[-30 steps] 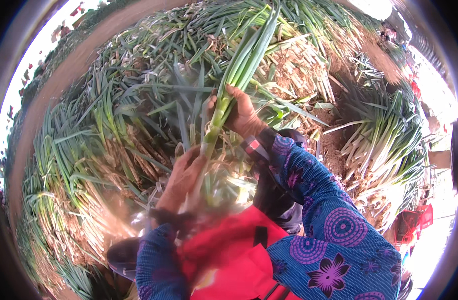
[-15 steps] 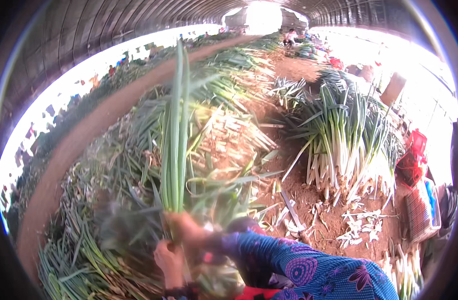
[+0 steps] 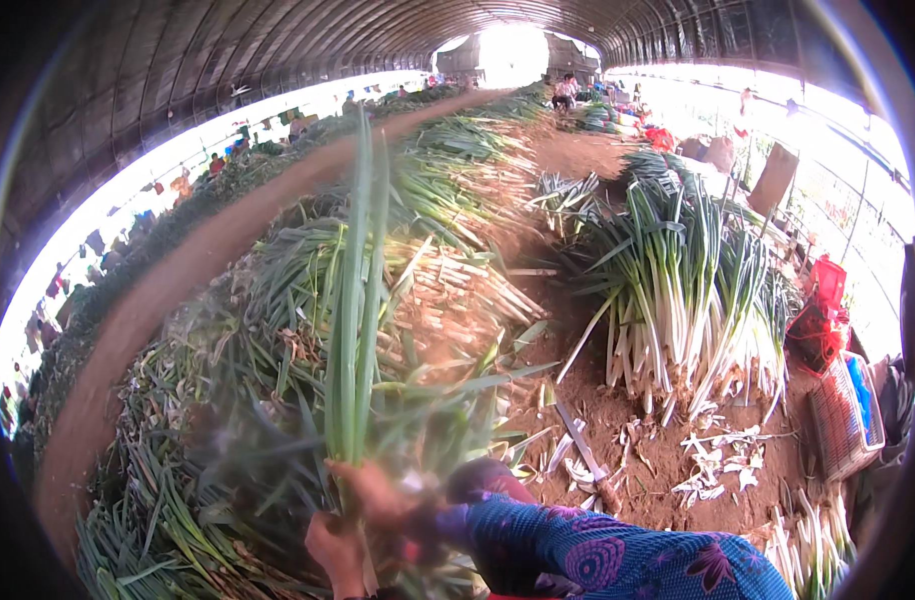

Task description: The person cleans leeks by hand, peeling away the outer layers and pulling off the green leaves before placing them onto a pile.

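A long green onion (image 3: 353, 330) stands upright in front of me, its green leaves pointing up. My right hand (image 3: 376, 496), blurred and coming from the patterned blue sleeve, is closed round it where the leaves begin. Just below and to the left, my left hand (image 3: 335, 548) is wrapped round the lower stalk. The root end is mostly hidden by my hands and the blur. Loose green onions (image 3: 168, 500) lie heaped beside and beneath my hands.
At the right a large bundle of trimmed green onions (image 3: 693, 300) stands on the soil. A knife (image 3: 583, 440) lies near my sleeve, by peeled scraps (image 3: 718, 465). A crate (image 3: 846, 420) and red netting (image 3: 823, 320) sit far right. A person (image 3: 565, 93) is far back.
The view has shifted slightly, bringing more of the knife's handle into sight. Both hands keep hold of the green onion, and my left hand sits a little lower in the picture.
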{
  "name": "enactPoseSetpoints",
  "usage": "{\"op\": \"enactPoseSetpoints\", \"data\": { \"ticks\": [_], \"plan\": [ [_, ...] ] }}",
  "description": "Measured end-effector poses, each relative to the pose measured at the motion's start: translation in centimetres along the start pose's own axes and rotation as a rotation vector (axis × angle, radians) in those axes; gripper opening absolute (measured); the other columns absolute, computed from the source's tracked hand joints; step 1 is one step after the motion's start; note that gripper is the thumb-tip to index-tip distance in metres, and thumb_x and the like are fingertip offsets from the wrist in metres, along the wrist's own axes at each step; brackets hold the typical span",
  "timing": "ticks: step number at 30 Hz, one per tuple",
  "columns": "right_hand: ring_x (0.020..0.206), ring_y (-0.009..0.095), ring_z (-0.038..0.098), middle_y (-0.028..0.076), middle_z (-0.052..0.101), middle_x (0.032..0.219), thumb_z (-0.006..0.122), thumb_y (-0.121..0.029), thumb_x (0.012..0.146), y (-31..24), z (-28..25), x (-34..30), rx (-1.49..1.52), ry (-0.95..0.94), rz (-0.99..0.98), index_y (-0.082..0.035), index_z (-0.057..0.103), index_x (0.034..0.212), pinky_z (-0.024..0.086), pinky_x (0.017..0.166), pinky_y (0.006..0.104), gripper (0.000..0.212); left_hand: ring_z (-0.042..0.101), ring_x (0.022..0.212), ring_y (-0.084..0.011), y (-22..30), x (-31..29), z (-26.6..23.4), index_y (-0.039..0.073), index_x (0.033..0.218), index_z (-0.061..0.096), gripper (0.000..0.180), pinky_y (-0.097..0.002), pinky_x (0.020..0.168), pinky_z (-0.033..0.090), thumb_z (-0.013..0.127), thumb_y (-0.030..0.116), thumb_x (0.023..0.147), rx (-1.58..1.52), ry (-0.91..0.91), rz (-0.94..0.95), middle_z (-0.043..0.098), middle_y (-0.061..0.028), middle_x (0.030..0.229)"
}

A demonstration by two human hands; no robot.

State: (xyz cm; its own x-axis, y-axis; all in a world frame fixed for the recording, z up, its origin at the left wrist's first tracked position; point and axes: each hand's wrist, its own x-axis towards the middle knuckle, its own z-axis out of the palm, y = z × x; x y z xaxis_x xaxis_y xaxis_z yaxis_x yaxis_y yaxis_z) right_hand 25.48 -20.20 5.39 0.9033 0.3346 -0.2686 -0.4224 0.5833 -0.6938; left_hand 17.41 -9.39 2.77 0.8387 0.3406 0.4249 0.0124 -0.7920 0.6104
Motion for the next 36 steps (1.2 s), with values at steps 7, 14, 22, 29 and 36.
{"op": "enactPoseSetpoints", "data": {
  "ticks": [7,14,22,29,36],
  "plan": [
    [0.077,0.012,0.047,-0.001,0.052,0.085,0.070,-0.031,0.083,0.9,-0.3,0.9,0.097,0.035,-0.008,-0.010,0.057,0.102,0.038,0.068,0.0280,0.032,0.059,0.068,-0.0195,-4.9,-2.4,-0.5,0.002,0.087,0.056,0.010,-0.0295,0.061,0.048,0.057,0.005,0.077,-0.814,0.056,-0.513,0.057,-0.0063,0.076],
    [0.078,0.012,0.047,-0.001,0.053,0.086,0.072,-0.035,0.081,1.8,-0.3,1.8,0.237,0.068,-0.081,-0.010,0.058,0.104,0.038,0.070,0.0292,0.036,0.059,0.084,-0.0197,-3.7,-3.1,1.0,-0.003,0.114,0.052,0.033,-0.0321,0.076,0.048,0.058,0.022,0.093,-0.879,0.069,-0.266,0.060,-0.0097,0.093],
    [0.070,0.012,0.050,-0.001,0.053,0.082,0.073,-0.035,0.081,2.2,-0.1,1.1,0.071,0.101,-0.336,-0.011,0.056,0.102,0.041,0.062,0.0292,0.036,0.056,0.078,-0.0380,-2.2,-3.3,1.7,-0.006,0.093,0.057,0.024,-0.0428,0.070,0.043,0.051,0.017,0.091,-0.273,0.069,-0.049,0.057,-0.0200,0.083],
    [0.068,0.013,0.052,0.000,0.055,0.080,0.070,-0.029,0.084,2.4,1.4,-1.3,0.122,0.070,-0.159,-0.010,0.054,0.101,0.043,0.061,0.0291,0.030,0.055,0.075,-0.0376,-3.1,-4.7,0.8,-0.005,0.088,0.056,0.030,-0.0443,0.069,0.044,0.046,0.022,0.095,-0.123,0.261,-0.119,0.059,-0.0208,0.083],
    [0.061,0.016,0.052,0.003,0.055,0.070,0.068,-0.039,0.083,0.1,0.5,0.4,0.011,0.072,-0.307,-0.012,0.056,0.088,0.043,0.055,0.0325,0.030,0.057,0.085,-0.0152,-8.9,-2.3,2.0,0.003,0.108,0.058,0.018,-0.0319,0.078,0.049,0.053,0.010,0.093,-0.917,0.413,-0.588,0.059,-0.0030,0.094]
  ]
}}
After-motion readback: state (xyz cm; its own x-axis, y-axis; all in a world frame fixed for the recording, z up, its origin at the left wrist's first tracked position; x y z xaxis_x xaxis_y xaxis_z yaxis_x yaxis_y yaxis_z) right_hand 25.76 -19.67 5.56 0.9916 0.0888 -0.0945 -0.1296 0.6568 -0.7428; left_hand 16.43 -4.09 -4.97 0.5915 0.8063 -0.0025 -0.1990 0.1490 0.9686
